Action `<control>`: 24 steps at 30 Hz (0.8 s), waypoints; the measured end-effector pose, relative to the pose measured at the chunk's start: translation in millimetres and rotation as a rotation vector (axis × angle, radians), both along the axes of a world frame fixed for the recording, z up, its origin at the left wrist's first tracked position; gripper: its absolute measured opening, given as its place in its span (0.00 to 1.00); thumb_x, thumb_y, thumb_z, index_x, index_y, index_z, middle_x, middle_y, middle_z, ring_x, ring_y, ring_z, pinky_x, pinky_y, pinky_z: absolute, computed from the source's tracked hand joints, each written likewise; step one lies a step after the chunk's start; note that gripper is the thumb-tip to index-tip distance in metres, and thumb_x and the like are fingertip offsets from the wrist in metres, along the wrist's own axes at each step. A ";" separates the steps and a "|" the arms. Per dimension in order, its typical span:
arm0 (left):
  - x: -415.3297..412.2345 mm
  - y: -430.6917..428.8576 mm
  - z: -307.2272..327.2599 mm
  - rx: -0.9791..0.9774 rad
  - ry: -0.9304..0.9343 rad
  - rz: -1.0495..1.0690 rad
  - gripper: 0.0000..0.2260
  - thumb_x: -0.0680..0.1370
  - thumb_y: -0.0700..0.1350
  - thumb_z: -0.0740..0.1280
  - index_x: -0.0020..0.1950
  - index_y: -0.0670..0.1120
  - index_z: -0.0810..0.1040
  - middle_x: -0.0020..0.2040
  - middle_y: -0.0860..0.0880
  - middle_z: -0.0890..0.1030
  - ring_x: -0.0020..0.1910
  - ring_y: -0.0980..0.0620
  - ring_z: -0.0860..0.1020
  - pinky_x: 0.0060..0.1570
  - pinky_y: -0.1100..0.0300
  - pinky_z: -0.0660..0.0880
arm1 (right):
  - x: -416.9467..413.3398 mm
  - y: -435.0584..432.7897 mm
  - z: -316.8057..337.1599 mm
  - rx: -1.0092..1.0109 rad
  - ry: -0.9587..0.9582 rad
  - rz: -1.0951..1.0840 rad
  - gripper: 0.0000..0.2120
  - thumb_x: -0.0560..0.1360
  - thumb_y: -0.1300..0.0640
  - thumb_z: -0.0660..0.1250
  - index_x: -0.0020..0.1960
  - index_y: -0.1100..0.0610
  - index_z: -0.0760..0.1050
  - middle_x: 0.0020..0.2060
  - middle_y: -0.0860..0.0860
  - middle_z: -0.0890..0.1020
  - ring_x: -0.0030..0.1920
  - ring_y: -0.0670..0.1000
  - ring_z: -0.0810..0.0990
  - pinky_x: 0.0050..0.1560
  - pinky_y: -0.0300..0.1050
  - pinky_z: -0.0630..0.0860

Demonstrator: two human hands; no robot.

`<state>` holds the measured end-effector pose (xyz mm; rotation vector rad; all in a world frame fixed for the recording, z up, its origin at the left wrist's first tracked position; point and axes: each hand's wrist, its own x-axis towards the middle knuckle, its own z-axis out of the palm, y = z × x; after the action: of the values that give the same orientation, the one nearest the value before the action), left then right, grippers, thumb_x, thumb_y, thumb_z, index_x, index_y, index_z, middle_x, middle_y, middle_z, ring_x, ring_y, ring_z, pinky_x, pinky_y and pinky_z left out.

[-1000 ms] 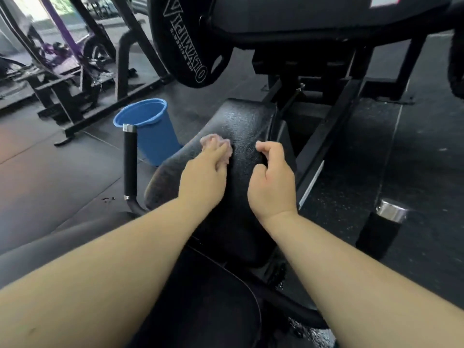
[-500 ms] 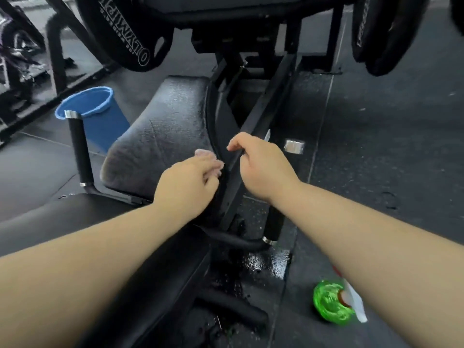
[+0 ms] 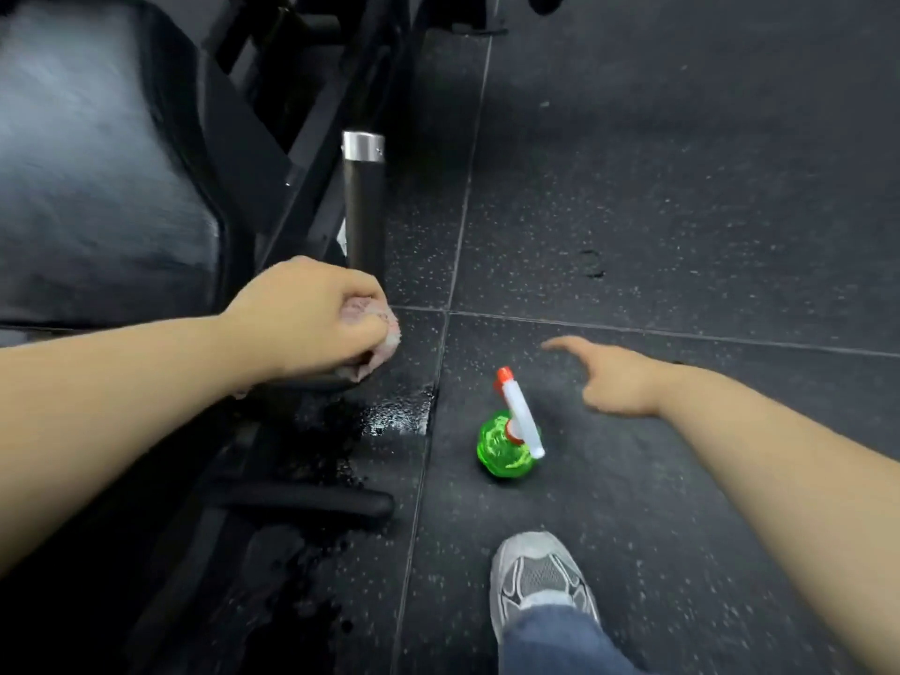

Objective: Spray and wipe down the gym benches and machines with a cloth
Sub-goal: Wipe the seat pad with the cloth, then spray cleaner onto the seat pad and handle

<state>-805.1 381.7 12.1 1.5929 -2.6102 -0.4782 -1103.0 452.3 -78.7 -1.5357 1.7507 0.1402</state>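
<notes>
The pink cloth [image 3: 376, 328] is sitting bunched inside the left hand [image 3: 311, 324], which is curling its fingers tightly round it so that only a crumpled edge is showing past the knuckles. Cloth and hand are hovering up and to the left of the green spray bottle [image 3: 504, 443], just at the foot of the machine's black handle post [image 3: 364, 211] with its silver cap; whether the cloth is touching the post cannot be told.

The spray bottle is standing on the dark speckled rubber floor [image 3: 682, 211], seen from above, with its white sprayer head and red nozzle pointing up and to the left. No hand is touching it.

The right hand [image 3: 618, 377] is hanging just up and to the right of the bottle, holding nothing, its index finger stretching out leftward and the other fingers bending loosely under the palm.

Directly left of the bottle a wet patch [image 3: 399, 416] is glistening along a floor seam. Further left and higher, the machine's black seat pad [image 3: 87, 163] is filling the corner, its surface looking streaked and damp. Lower left of the bottle a black frame bar [image 3: 311, 501] is lying along the floor. Below the bottle a grey shoe [image 3: 540, 577] is standing on the floor, with a blue jeans leg [image 3: 550, 643] rising from it.
</notes>
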 end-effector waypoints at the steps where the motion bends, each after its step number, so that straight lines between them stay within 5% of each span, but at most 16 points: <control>1: -2.1 -0.7 -1.3 -0.012 0.005 0.007 0.12 0.68 0.55 0.57 0.38 0.55 0.80 0.31 0.58 0.80 0.36 0.60 0.77 0.39 0.58 0.71 | -1.6 9.4 -7.2 0.116 -0.017 0.055 0.45 0.71 0.63 0.71 0.79 0.44 0.51 0.57 0.53 0.78 0.50 0.51 0.79 0.45 0.38 0.72; 3: -3.4 -1.4 -2.1 -0.017 0.028 0.027 0.12 0.67 0.54 0.58 0.37 0.54 0.80 0.30 0.57 0.80 0.34 0.59 0.77 0.38 0.59 0.73 | 5.6 25.6 -27.8 0.152 -0.070 0.133 0.60 0.65 0.52 0.80 0.79 0.40 0.39 0.77 0.53 0.60 0.74 0.55 0.63 0.69 0.45 0.64; 5: -3.1 1.7 -0.3 -0.006 0.039 0.034 0.12 0.67 0.55 0.58 0.36 0.54 0.80 0.30 0.56 0.80 0.34 0.58 0.77 0.38 0.58 0.73 | 25.5 35.5 -49.5 0.003 -0.103 0.194 0.61 0.63 0.44 0.80 0.76 0.36 0.36 0.79 0.48 0.46 0.78 0.55 0.55 0.74 0.51 0.59; 8: 4.2 4.2 4.9 -0.012 0.077 0.056 0.13 0.66 0.56 0.57 0.36 0.55 0.79 0.30 0.60 0.79 0.34 0.58 0.77 0.37 0.60 0.73 | 51.2 33.7 -64.7 -0.325 -0.099 0.163 0.46 0.70 0.42 0.74 0.78 0.42 0.47 0.77 0.48 0.60 0.73 0.55 0.65 0.67 0.47 0.67; 11: 26.9 -12.6 16.0 -0.108 0.212 0.259 0.15 0.70 0.54 0.57 0.37 0.47 0.78 0.31 0.55 0.80 0.36 0.50 0.78 0.42 0.59 0.75 | 70.6 27.7 -52.1 -0.504 -0.145 0.138 0.23 0.74 0.49 0.68 0.67 0.45 0.67 0.54 0.46 0.80 0.53 0.54 0.78 0.49 0.46 0.73; 14: 66.3 -42.2 30.6 -0.315 0.197 0.468 0.22 0.75 0.60 0.55 0.40 0.44 0.77 0.35 0.44 0.79 0.44 0.40 0.77 0.47 0.51 0.73 | 102.1 23.2 -19.8 -0.569 -0.267 0.142 0.20 0.72 0.51 0.65 0.64 0.46 0.70 0.42 0.38 0.74 0.36 0.48 0.70 0.38 0.45 0.66; 17: 105.4 -64.7 36.7 -0.375 0.161 0.640 0.23 0.79 0.59 0.54 0.39 0.43 0.75 0.38 0.42 0.77 0.45 0.39 0.76 0.47 0.50 0.70 | 144.2 10.9 28.7 -0.496 -0.537 0.125 0.16 0.66 0.50 0.62 0.54 0.46 0.74 0.37 0.44 0.78 0.36 0.49 0.75 0.38 0.48 0.72; 20: 124.8 -72.8 34.6 -0.273 0.304 0.748 0.23 0.79 0.58 0.55 0.33 0.44 0.74 0.31 0.43 0.77 0.38 0.40 0.79 0.45 0.52 0.77 | 185.3 -7.3 57.2 -0.237 -0.820 -0.005 0.12 0.62 0.54 0.63 0.45 0.52 0.76 0.42 0.53 0.83 0.34 0.52 0.83 0.43 0.53 0.80; 22: 126.2 -73.2 33.0 -0.230 0.382 0.791 0.22 0.80 0.56 0.55 0.33 0.46 0.76 0.29 0.45 0.78 0.29 0.47 0.78 0.35 0.58 0.76 | 205.3 -20.7 63.2 -0.108 -0.853 -0.055 0.12 0.61 0.55 0.63 0.43 0.54 0.76 0.45 0.57 0.83 0.30 0.53 0.84 0.46 0.57 0.80; 24: 126.1 -73.9 31.4 -0.182 0.386 0.801 0.20 0.81 0.55 0.55 0.39 0.46 0.79 0.32 0.46 0.79 0.29 0.52 0.79 0.34 0.60 0.77 | 218.4 -31.0 67.4 -0.085 -0.833 -0.084 0.13 0.63 0.56 0.64 0.47 0.55 0.77 0.41 0.57 0.81 0.29 0.53 0.84 0.45 0.55 0.80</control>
<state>-679.0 307.8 43.5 2.0287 -1.5200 -0.4053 -884.6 421.3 -11.3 -1.2961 1.1467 -0.5500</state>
